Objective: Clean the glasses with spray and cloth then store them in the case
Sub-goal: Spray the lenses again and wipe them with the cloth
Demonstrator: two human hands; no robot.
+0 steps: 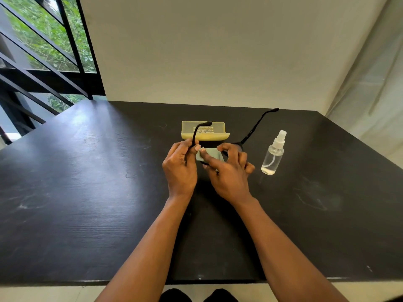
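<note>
At the bottom centre of the frame two dark shoe tips (197,296) poke out from under the near edge of the black bench (87,192). Both bare forearms reach up from there to the middle of the frame, where the hands meet over the benchtop. The left hand (180,165) has its fingers curled round the left end of the black glasses (253,130), gripping them where that arm joins the front. The right hand (229,171) pinches a grey-green cloth (210,154) between thumb and forefinger, the cloth folded over the left lens; the other fingers spread loosely. Both arms of the glasses stand open and point away toward the wall, one rising across the case, the other slanting to the upper right. Just right of the hands, a clear spray bottle (273,154) stands upright on the bench, a little liquid in its bottom. Just beyond the hands lies the pale yellow case (218,132), shut. Behind is a plain cream wall (218,51), with a black-barred window (43,51) showing greenery at the upper left.
</note>
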